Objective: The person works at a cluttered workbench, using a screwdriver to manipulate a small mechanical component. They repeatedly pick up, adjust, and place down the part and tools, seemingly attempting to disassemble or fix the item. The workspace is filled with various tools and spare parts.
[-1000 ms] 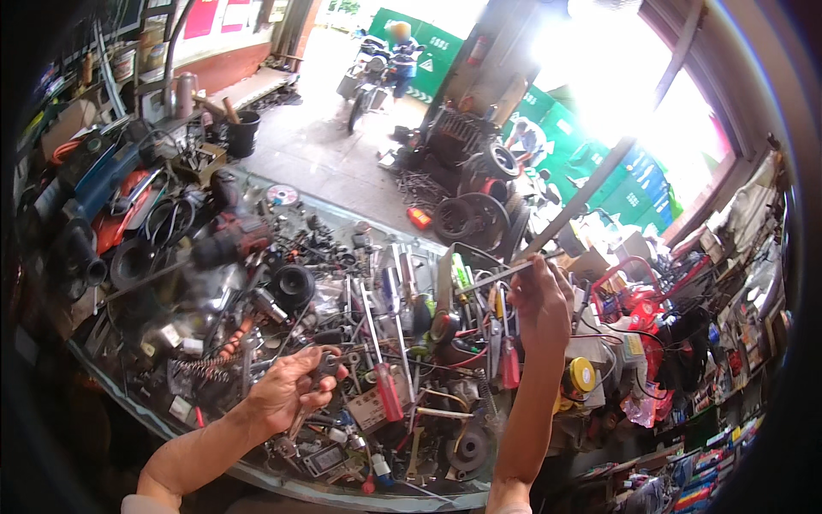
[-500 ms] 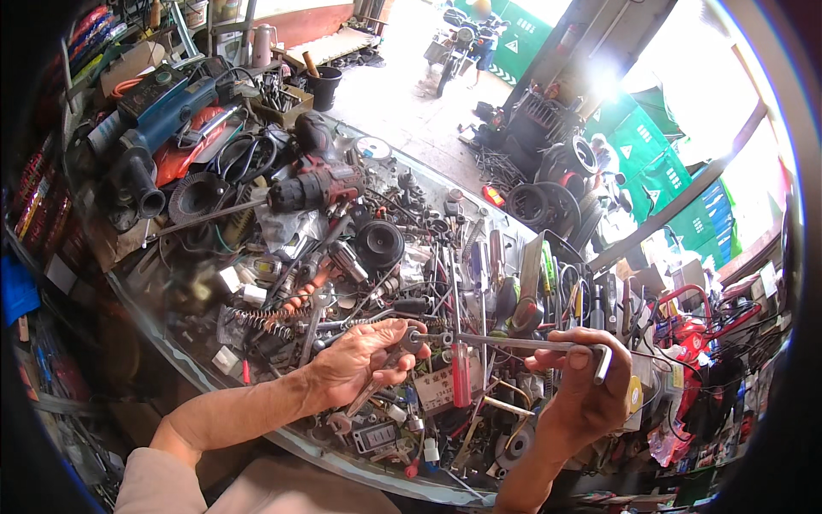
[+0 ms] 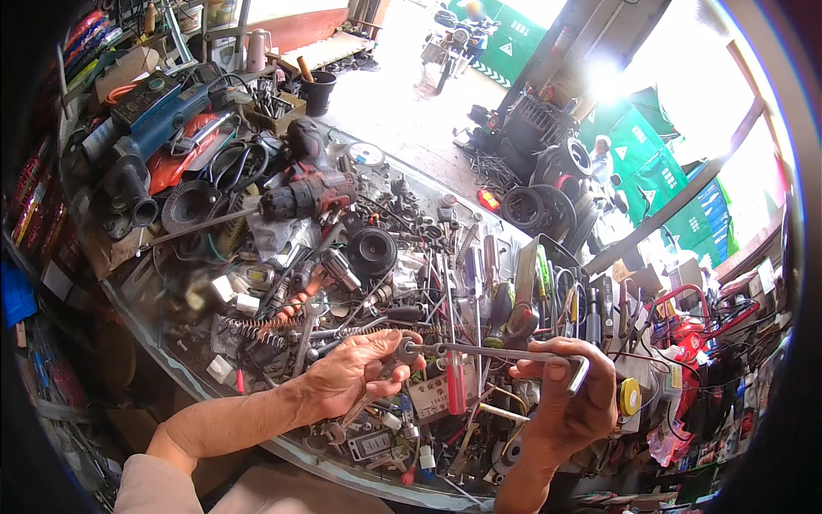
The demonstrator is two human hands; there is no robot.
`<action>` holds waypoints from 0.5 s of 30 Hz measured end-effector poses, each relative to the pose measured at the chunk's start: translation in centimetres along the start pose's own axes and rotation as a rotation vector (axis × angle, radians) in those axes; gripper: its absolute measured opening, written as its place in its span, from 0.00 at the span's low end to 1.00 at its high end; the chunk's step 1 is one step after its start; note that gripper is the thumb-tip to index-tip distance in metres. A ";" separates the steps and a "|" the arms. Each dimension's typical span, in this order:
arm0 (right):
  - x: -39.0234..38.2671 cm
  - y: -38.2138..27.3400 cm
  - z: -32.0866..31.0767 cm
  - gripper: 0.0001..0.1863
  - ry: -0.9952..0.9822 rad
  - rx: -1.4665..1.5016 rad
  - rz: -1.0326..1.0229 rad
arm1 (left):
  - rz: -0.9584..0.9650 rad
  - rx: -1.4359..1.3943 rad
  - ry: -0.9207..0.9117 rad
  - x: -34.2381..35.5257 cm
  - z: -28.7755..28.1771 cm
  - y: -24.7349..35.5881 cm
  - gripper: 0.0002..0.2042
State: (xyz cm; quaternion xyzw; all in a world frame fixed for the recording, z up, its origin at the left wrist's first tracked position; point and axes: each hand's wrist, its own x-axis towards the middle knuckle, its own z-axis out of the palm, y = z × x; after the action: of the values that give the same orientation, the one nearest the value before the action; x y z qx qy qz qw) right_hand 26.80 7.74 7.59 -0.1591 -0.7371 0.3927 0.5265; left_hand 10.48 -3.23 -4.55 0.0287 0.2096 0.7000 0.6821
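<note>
My left hand (image 3: 342, 374) is closed around a metal wrench (image 3: 357, 408), its ring end beside my thumb and its other end slanting down toward me. My right hand (image 3: 575, 407) grips an L-shaped metal rod like a hex key (image 3: 492, 351), thumb pressed along it, the short bent end sticking out past the fingers. The rod runs level to the left, and its thin far tip meets the wrench's ring end. Whether the tip sits inside the ring, I cannot tell. Below the rod lies a red-handled screwdriver (image 3: 455, 387).
Loose parts and tools crowd the glass-topped bench (image 3: 175, 367). A cordless drill (image 3: 312, 195), a blue angle grinder (image 3: 163, 120) and a round black part (image 3: 374, 249) lie beyond my hands. Tyres (image 3: 552, 206) are stacked past the bench; a motorcycle (image 3: 449, 51) stands farther off.
My right hand and the rod have shifted slightly left and down. My left hand keeps its hold on the wrench, nearly in place. The view has tilted a little.
</note>
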 end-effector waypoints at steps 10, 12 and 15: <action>-0.6 0.0 0.4 0.12 -0.037 -0.095 -0.172 | 0.002 -0.002 0.026 0.0 0.2 0.1 0.15; -0.6 -0.1 0.6 0.12 -0.034 -0.100 -0.160 | 0.004 -0.005 0.024 0.0 0.2 0.1 0.15; -0.5 -0.1 0.7 0.13 -0.008 -0.105 -0.159 | -0.002 -0.004 0.011 -0.1 0.2 0.1 0.14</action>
State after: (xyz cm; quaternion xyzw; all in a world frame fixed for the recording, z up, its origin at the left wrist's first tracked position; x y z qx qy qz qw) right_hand 26.42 7.02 7.24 -0.1259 -0.7690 0.3111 0.5440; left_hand 10.42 -3.25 -4.27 0.0232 0.2121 0.7000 0.6816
